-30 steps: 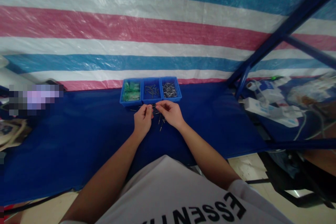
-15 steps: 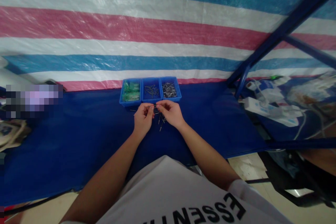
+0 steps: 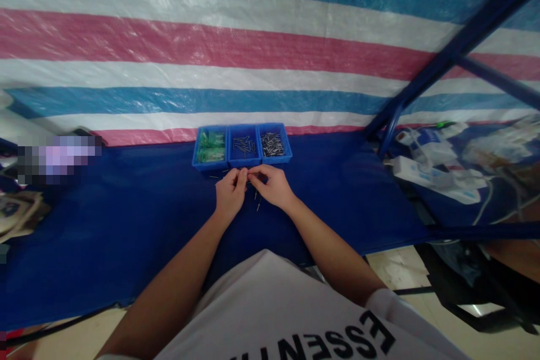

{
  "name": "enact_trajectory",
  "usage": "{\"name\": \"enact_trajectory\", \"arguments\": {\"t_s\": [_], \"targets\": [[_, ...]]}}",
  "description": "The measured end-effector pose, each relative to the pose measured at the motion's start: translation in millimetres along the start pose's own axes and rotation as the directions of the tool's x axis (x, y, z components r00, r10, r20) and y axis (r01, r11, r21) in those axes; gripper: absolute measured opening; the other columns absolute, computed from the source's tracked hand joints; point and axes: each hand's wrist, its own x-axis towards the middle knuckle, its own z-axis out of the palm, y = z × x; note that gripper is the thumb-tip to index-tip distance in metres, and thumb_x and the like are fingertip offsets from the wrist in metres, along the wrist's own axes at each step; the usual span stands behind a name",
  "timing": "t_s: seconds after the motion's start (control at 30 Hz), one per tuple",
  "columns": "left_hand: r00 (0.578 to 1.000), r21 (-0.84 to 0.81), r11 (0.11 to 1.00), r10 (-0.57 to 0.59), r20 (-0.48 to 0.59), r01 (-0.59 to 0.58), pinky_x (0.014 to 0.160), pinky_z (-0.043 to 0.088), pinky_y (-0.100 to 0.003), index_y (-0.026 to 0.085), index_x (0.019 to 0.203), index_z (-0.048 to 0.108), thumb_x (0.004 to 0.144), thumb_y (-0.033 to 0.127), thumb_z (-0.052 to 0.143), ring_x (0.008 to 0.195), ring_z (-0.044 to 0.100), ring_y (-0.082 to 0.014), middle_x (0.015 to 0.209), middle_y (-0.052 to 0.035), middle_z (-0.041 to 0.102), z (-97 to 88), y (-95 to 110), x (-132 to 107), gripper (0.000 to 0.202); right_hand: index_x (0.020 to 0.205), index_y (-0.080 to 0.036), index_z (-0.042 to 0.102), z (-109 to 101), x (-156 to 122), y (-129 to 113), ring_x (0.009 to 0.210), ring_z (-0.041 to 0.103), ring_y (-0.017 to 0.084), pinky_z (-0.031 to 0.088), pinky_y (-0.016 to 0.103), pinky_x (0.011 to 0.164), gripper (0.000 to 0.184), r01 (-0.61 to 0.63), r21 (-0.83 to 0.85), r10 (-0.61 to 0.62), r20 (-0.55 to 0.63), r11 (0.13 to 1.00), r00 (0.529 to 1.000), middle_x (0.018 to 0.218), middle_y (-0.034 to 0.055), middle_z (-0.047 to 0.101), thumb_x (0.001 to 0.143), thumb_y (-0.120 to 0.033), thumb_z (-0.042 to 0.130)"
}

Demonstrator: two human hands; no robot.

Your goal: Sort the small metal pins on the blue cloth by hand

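My left hand [image 3: 230,191] and my right hand [image 3: 273,185] meet fingertip to fingertip just in front of three joined blue bins. Both are pinched closed; whatever sits between the fingertips is too small and hidden to name. Thin metal pins [image 3: 258,206] lie on the blue table under and beside my hands, partly covered by them. The left bin [image 3: 195,158] holds green-and-clear plastic packets [image 3: 211,146]. In the middle bin [image 3: 244,161] are several thin dark metal pins [image 3: 243,145]. The right bin [image 3: 288,149] contains a heap of short silvery metal pieces [image 3: 273,145].
A blue cloth-covered table [image 3: 139,214] runs across the view. Striped plastic sheeting [image 3: 211,45] hangs behind it. Blue metal frame bars [image 3: 447,62] rise on the right, with white boxes [image 3: 426,171] and plastic bags beyond. A beige bag [image 3: 21,214] lies far left.
My fingertips have drawn closer together and my right hand has lowered slightly, covering more of the loose pins. The bins stay where they were.
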Motion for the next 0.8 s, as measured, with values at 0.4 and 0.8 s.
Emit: {"name": "enact_trajectory", "arguments": {"t_s": [0.4, 0.8], "targets": [[0.997, -0.101, 0.994, 0.055, 0.059, -0.048, 0.053, 0.040, -0.021, 0.019, 0.096, 0.061, 0.084, 0.038, 0.060, 0.053, 0.053, -0.0095, 0.063, 0.0041, 0.058, 5.3, -5, 0, 0.023, 0.083, -0.018, 0.066, 3, 5, 11, 0.071, 0.059, 0.013, 0.048, 0.026, 0.065, 0.015, -0.169, 0.263, 0.204, -0.111, 0.950, 0.973, 0.077, 0.0021, 0.065, 0.079, -0.032, 0.065], [0.997, -0.074, 0.996, 0.050, 0.064, -0.046, 0.058, 0.044, -0.023, 0.019, 0.092, 0.062, 0.091, 0.041, 0.049, 0.056, 0.057, -0.0108, 0.061, 0.0025, 0.060, 4.7, -4, 0, 0.026, 0.076, -0.018, 0.060, 2, 7, 10, 0.061, 0.058, 0.011, 0.049, 0.024, 0.061, 0.021, -0.252, 0.508, 0.307, -0.024, 0.824, 0.952, 0.068, -0.0011, 0.064, 0.072, -0.037, 0.070]]}}
